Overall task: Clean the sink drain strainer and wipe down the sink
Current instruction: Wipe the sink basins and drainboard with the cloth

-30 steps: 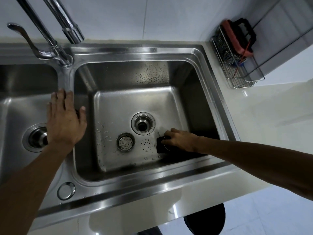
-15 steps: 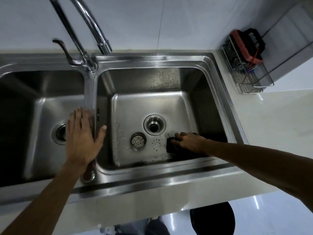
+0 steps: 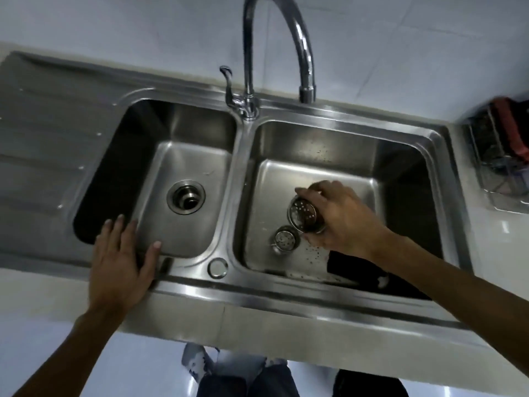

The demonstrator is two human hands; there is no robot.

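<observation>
Head view: the right hand (image 3: 343, 222) has its fingers and thumb curled round the rim of the drain strainer (image 3: 303, 214), a round perforated steel cup. The hand holds the cup tilted, with the holed bottom facing the camera, near the middle of the right basin of the sink (image 3: 286, 296). Whether it is clear of the basin floor cannot be told.

At about 7 o'clock from the strainer and just beside it, a smaller round metal stopper piece (image 3: 284, 239) lies on the basin floor. A dark scrubbing pad (image 3: 352, 267) sits at 5 o'clock in the same basin, partly under the forearm. The left hand (image 3: 123, 265) lies flat with its fingers spread on the front rim of the left basin, holding nothing, at roughly 7 o'clock from that basin's open drain (image 3: 186, 201).

The strainer looks like thin stamped steel, so it is probably light and rigid and unlikely to be damaged by a firm grip. Droplets on the basin suggest it may be wet and slippery. The rim is the best place to hold it, with the thumb opposite the fingers as it is now. That keeps the perforated face open for scrubbing, and the cup can be turned to reach the inside. If it slipped, it would fall into the basin and clatter but probably not be harmed. The faucet (image 3: 303, 53) spout hangs over the basin's 12 o'clock edge, ready for rinsing.
</observation>
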